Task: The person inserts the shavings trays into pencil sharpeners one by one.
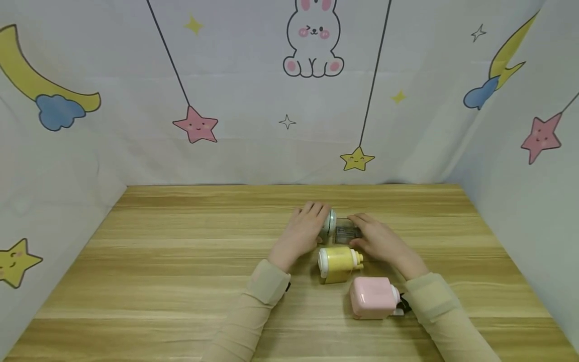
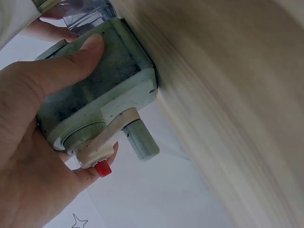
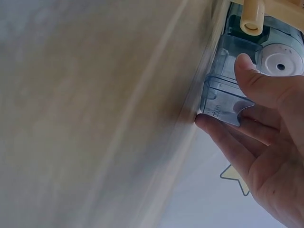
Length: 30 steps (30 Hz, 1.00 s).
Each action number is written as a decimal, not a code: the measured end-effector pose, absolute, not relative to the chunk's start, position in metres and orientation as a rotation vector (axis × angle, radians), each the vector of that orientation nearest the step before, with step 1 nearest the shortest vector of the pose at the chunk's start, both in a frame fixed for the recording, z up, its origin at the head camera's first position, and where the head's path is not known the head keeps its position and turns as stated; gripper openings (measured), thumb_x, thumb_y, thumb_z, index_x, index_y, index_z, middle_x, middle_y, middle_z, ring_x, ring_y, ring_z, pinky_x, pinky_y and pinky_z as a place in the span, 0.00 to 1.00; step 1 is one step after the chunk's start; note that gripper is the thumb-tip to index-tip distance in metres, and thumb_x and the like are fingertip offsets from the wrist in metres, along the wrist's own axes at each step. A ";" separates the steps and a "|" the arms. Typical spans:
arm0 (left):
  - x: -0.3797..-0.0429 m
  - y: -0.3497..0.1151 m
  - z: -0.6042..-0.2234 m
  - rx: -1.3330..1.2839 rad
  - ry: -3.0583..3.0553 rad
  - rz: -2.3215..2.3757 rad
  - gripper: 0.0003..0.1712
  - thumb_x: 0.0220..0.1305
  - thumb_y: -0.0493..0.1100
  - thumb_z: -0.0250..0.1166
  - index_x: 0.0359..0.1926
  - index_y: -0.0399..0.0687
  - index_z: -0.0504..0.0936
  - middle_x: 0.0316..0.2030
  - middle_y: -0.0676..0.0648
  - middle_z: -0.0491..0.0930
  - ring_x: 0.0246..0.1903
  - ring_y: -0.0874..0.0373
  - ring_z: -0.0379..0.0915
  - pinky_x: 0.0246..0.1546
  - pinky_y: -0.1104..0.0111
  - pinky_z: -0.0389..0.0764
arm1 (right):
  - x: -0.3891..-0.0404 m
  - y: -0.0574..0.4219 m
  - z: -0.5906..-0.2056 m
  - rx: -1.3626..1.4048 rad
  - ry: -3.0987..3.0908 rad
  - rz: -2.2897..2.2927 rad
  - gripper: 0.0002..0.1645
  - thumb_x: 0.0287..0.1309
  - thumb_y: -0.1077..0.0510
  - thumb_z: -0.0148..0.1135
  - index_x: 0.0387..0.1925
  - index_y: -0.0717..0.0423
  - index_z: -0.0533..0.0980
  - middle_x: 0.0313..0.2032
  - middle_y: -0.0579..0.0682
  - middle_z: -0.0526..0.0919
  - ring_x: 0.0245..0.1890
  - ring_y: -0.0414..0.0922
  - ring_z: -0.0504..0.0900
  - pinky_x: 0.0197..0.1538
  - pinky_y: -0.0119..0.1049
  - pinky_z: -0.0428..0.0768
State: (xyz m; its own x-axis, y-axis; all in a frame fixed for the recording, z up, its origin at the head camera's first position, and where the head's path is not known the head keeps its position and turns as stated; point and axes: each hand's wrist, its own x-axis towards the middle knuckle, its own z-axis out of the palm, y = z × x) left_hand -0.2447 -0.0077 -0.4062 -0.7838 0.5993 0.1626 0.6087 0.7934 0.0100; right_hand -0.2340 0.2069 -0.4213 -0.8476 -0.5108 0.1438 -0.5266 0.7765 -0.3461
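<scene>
My left hand (image 1: 304, 229) grips a dark green crank pencil sharpener (image 2: 118, 66), thumb (image 2: 92, 45) across its body. In the left wrist view its crank handle (image 2: 142, 140) and a red tip (image 2: 102, 168) stick out toward the camera. On the sharpener's other side my right hand (image 1: 377, 239) holds a clear plastic shavings drawer (image 3: 225, 102) between thumb and fingers, with the drawer close to the sharpener's front. A white disc with a pencil hole (image 3: 281, 66) shows beside the right thumb. Nearer me lies a yellow pencil sharpener (image 1: 339, 261), just below both hands.
A pink pencil sharpener (image 1: 373, 297) with a black part at its right end rests close to the right sleeve (image 1: 431, 296). Everything stands on a wood-grain table (image 1: 181, 261). White printed curtains (image 1: 244, 90) enclose the back and sides.
</scene>
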 end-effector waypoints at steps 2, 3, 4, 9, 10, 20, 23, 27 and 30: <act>-0.245 -0.007 -0.406 -0.962 -2.831 -0.096 0.46 0.45 0.46 0.71 0.63 0.48 0.56 0.58 0.47 0.64 0.56 0.52 0.54 0.53 0.56 0.69 | -0.234 0.207 -0.421 0.857 -2.920 0.588 0.39 0.48 0.55 0.65 0.59 0.66 0.62 0.56 0.65 0.70 0.50 0.58 0.71 0.53 0.55 0.72; -0.245 -0.007 -0.406 -0.963 -2.832 -0.099 0.46 0.45 0.46 0.71 0.63 0.48 0.56 0.58 0.47 0.64 0.56 0.53 0.54 0.53 0.56 0.69 | -0.234 0.208 -0.420 0.859 -2.919 0.588 0.39 0.48 0.55 0.65 0.59 0.66 0.62 0.56 0.65 0.70 0.50 0.58 0.71 0.53 0.55 0.72; -0.245 -0.007 -0.406 -0.965 -2.833 -0.103 0.46 0.45 0.46 0.71 0.63 0.48 0.56 0.58 0.47 0.64 0.56 0.52 0.54 0.54 0.56 0.69 | -0.234 0.208 -0.420 0.861 -2.919 0.586 0.39 0.48 0.55 0.65 0.59 0.66 0.62 0.56 0.65 0.70 0.50 0.58 0.71 0.53 0.55 0.72; -0.245 -0.003 -0.405 -0.984 -2.829 -0.102 0.46 0.45 0.46 0.70 0.63 0.47 0.55 0.58 0.46 0.64 0.56 0.52 0.55 0.55 0.56 0.69 | -0.234 0.208 -0.419 0.861 -2.915 0.575 0.39 0.48 0.55 0.65 0.59 0.66 0.63 0.55 0.65 0.71 0.50 0.57 0.71 0.53 0.55 0.72; -0.245 -0.002 -0.404 -0.987 -2.828 -0.098 0.46 0.45 0.46 0.70 0.63 0.46 0.55 0.58 0.46 0.64 0.56 0.52 0.55 0.55 0.55 0.69 | -0.234 0.208 -0.419 0.862 -2.914 0.574 0.39 0.48 0.55 0.65 0.59 0.66 0.63 0.55 0.65 0.71 0.50 0.57 0.71 0.53 0.55 0.72; -0.246 0.004 -0.407 -0.994 -2.800 -0.078 0.47 0.44 0.47 0.71 0.63 0.46 0.56 0.58 0.46 0.65 0.56 0.52 0.55 0.54 0.57 0.70 | -0.235 0.207 -0.420 0.874 -2.898 0.598 0.38 0.47 0.56 0.65 0.58 0.66 0.64 0.54 0.63 0.72 0.49 0.56 0.72 0.52 0.54 0.74; -0.246 0.005 -0.407 -1.000 -2.789 -0.083 0.45 0.44 0.47 0.71 0.61 0.47 0.57 0.57 0.46 0.65 0.55 0.52 0.56 0.53 0.57 0.70 | -0.235 0.208 -0.420 0.870 -2.899 0.598 0.38 0.47 0.56 0.65 0.58 0.66 0.63 0.54 0.63 0.72 0.48 0.56 0.72 0.51 0.54 0.74; -0.246 0.007 -0.407 -1.011 -2.783 -0.071 0.44 0.44 0.47 0.71 0.60 0.47 0.58 0.56 0.47 0.66 0.55 0.52 0.56 0.53 0.58 0.70 | -0.235 0.208 -0.421 0.872 -2.897 0.594 0.38 0.47 0.56 0.65 0.59 0.66 0.63 0.54 0.63 0.72 0.48 0.56 0.72 0.51 0.54 0.75; -0.246 0.008 -0.407 -1.016 -2.778 -0.062 0.44 0.43 0.48 0.71 0.60 0.47 0.58 0.57 0.47 0.65 0.55 0.52 0.56 0.53 0.58 0.70 | -0.235 0.208 -0.422 0.877 -2.895 0.590 0.38 0.47 0.55 0.66 0.58 0.66 0.63 0.54 0.63 0.72 0.48 0.56 0.73 0.51 0.54 0.75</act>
State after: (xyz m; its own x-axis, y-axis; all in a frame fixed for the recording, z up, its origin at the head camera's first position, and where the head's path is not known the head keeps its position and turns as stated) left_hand -0.2462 0.0079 -0.4071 -0.7496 0.6355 0.1848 0.6431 0.7654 -0.0234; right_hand -0.2355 0.2080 -0.4215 -0.8364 -0.5226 0.1653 -0.5456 0.7650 -0.3423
